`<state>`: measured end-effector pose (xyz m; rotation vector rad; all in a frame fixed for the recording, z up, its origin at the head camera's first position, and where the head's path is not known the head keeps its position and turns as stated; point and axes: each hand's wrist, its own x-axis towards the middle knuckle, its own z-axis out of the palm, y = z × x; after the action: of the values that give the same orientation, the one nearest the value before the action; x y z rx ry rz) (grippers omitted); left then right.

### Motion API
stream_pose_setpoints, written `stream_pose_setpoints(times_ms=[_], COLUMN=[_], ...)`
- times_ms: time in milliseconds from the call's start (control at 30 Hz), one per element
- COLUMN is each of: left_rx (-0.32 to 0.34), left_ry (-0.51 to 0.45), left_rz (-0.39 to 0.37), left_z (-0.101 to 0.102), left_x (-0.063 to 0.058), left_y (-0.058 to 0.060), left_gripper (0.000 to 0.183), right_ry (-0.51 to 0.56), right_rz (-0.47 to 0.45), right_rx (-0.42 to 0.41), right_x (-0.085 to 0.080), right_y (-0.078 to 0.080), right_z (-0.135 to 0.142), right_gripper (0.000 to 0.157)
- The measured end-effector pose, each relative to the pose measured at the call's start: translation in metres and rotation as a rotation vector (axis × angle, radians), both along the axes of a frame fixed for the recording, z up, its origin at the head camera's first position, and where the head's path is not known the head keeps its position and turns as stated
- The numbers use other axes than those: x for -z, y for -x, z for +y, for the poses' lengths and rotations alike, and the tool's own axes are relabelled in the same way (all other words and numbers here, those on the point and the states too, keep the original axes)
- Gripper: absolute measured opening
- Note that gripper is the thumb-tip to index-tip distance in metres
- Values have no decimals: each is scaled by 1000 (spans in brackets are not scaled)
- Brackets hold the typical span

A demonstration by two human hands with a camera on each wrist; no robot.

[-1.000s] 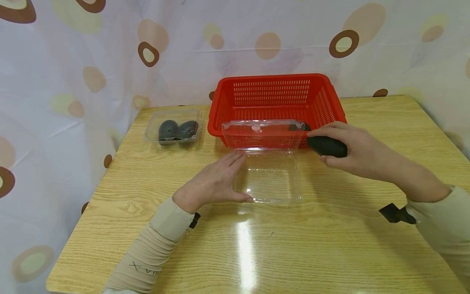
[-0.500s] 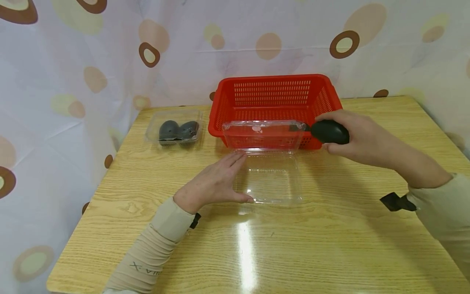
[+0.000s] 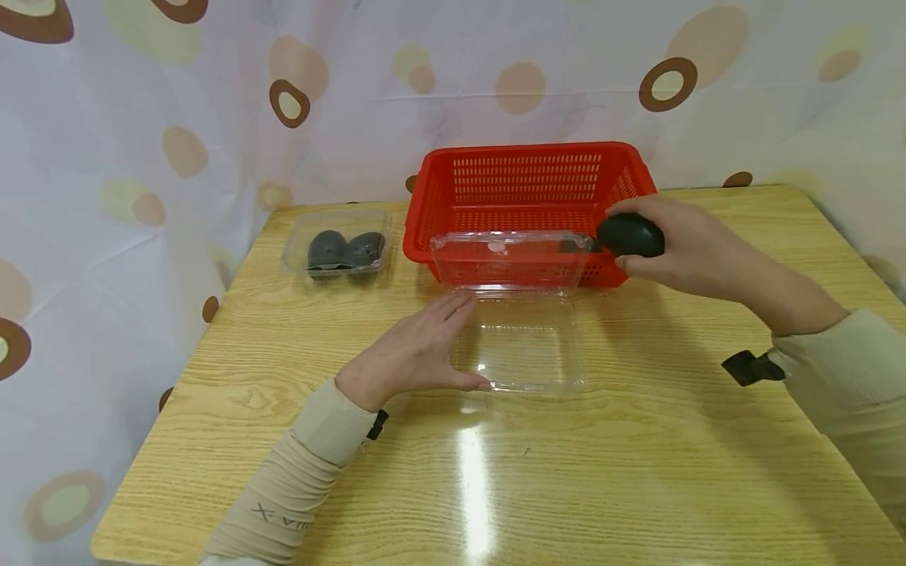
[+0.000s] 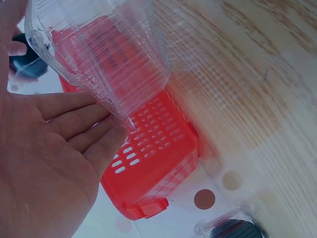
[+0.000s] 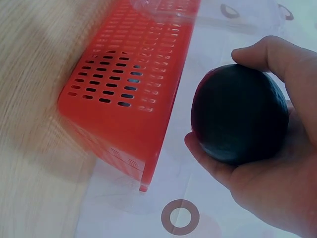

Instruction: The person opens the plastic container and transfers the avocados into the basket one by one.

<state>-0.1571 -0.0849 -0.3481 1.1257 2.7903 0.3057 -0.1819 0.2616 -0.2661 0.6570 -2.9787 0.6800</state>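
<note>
An open clear plastic clamshell box (image 3: 538,387) lies on the table with its lid standing up at the back. My left hand (image 3: 418,346) rests at its left side, fingertips by the hinge corner and thumb along the front edge. In the left wrist view those fingers (image 4: 74,121) look straight and touch the clear plastic. My right hand (image 3: 697,248) holds a dark green avocado (image 3: 630,234) in front of the red basket's right end. The right wrist view shows fingers and thumb curled round the avocado (image 5: 240,114).
Behind the box stands a red perforated basket (image 3: 527,149). Another dark avocado (image 3: 576,245) shows in it, partly covered by the clear lid. To the back left sits a closed clear box (image 3: 290,255) with two avocados (image 3: 328,251) inside. A patterned curtain (image 3: 453,47) hangs behind the table.
My right hand has risen with the avocado, from beside the upright lid to the height of the basket's front rim. My left hand and the clamshell have stayed in place.
</note>
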Motion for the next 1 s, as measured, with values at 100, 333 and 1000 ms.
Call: stream_pose_setpoints(times_ms=[100,333,1000], left_rx=[5,-10,-11], left_ry=[1,13,12], left_rz=[11,-11,-14], left_z=[0,0,0], left_x=[0,0,1], left_y=[0,0,1], left_gripper=[116,116,116], right_ry=[-3,-1,-20], right_rz=[-4,21,-14], right_rx=[6,13,50], right_x=[0,4,14], right_y=[5,17,47], right_z=[0,0,-11], right_gripper=[51,50,54])
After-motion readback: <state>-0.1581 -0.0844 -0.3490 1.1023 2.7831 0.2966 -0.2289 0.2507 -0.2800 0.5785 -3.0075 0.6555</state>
